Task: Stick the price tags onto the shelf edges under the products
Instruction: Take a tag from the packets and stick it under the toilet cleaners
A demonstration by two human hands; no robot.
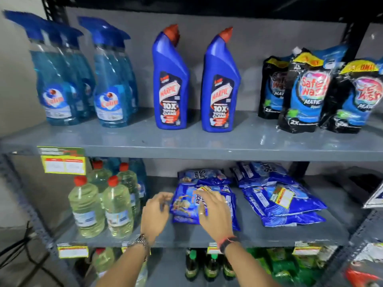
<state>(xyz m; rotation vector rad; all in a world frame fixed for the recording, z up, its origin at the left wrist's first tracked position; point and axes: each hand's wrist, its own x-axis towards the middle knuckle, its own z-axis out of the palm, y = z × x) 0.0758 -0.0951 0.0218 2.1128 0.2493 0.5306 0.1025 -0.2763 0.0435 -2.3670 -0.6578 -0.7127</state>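
My right hand (214, 212) lies flat with fingers spread on a stack of blue detergent packets (186, 204) on the middle shelf. Its fingertips touch a small yellow-and-red price tag (205, 188) lying on the stack. My left hand (156, 212) hovers at the stack's left edge with bent, blurred fingers. Another loose price tag (283, 196) lies on the right-hand packet stack (290, 208). A stuck tag (63, 162) hangs from the upper shelf edge (207, 155) at the left. More tags (72, 251) (306, 250) sit on the middle shelf edge (186, 243).
The upper shelf carries blue spray bottles (60, 90), two blue toilet-cleaner bottles (170, 83) and black detergent pouches (306, 94). Clear bottles with red caps (87, 206) stand left of my hands. Green bottles (209, 266) fill the shelf below. A black upright post (356, 38) frames the right side.
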